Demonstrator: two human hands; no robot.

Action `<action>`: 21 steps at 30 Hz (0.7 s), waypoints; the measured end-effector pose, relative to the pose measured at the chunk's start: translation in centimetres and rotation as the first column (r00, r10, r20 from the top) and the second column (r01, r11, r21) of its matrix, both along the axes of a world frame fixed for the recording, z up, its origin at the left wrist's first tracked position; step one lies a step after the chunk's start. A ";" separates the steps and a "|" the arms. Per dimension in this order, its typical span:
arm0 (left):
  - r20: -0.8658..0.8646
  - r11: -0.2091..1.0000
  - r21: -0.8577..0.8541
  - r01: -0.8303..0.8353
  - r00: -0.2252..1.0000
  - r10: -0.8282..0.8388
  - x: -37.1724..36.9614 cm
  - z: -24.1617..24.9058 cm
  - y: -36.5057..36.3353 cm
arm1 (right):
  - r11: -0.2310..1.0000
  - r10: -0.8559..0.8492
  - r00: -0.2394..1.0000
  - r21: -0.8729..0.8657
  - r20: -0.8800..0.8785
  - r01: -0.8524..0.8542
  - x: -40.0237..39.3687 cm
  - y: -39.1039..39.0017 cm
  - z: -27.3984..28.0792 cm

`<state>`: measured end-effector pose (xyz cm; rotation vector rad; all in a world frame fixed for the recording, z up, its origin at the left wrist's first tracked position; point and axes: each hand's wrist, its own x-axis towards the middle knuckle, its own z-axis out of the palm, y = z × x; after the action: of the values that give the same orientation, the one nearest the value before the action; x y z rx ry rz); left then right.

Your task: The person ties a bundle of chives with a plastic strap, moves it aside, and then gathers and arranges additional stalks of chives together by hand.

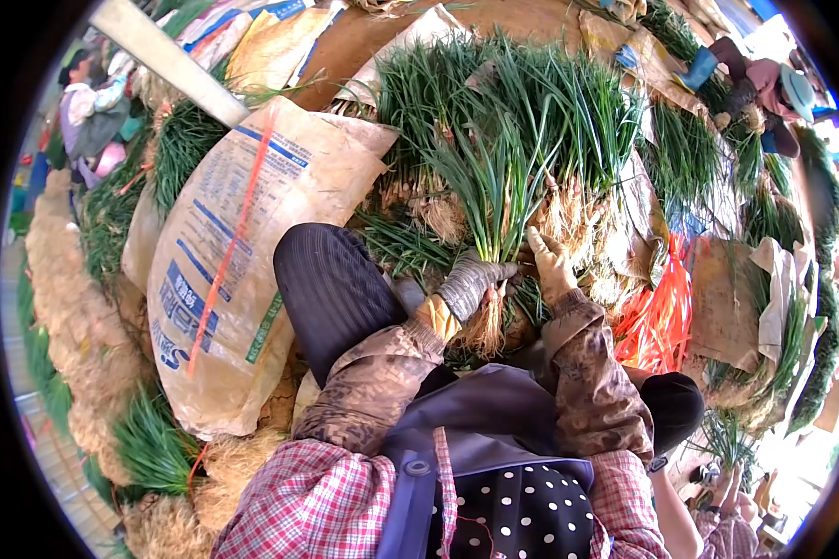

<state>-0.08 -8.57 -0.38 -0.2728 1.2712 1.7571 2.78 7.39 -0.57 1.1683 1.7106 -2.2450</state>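
Note:
A small bunch of green onions [494, 200] stands upright in front of me, leaves up and pale roots hanging down. My left hand [471, 284], in a grey and yellow glove, is closed around its lower stalks, just above the roots. At the bunch's right side is my right hand [550, 265], in a tan glove, its fingers bent toward the stalks; whether it holds any of them is not clear. Behind both hands is a large pile of green onions [578, 121] with bushy roots.
A large printed sack [252, 242] lies at my left, and red plastic strips [660, 321] at my right. More onion bundles [163, 443] lie at the lower left. Other people sit at the upper left [89, 112] and upper right [769, 88]; another person's hands show at lower right.

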 end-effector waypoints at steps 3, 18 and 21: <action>-0.043 0.999 0.019 0.038 0.998 -0.037 -0.1 -0.8 -0.2 | 0.992 -0.032 0.999 -0.123 -0.010 0.030 -0.4 0.4 -2.6; -0.227 0.880 -0.475 -0.021 0.969 -0.099 -1.1 -0.5 0.1 | 0.803 0.273 0.958 0.527 0.091 -0.279 2.5 -1.0 -1.5; -0.369 0.818 -0.573 -0.047 0.906 -0.207 -0.8 -1.2 0.2 | 0.894 0.241 0.967 0.369 0.084 -0.255 1.1 -2.8 3.0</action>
<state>-0.89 -8.37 -1.60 -0.1756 2.0957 1.3513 3.87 4.57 2.44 0.9682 2.2022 -1.7861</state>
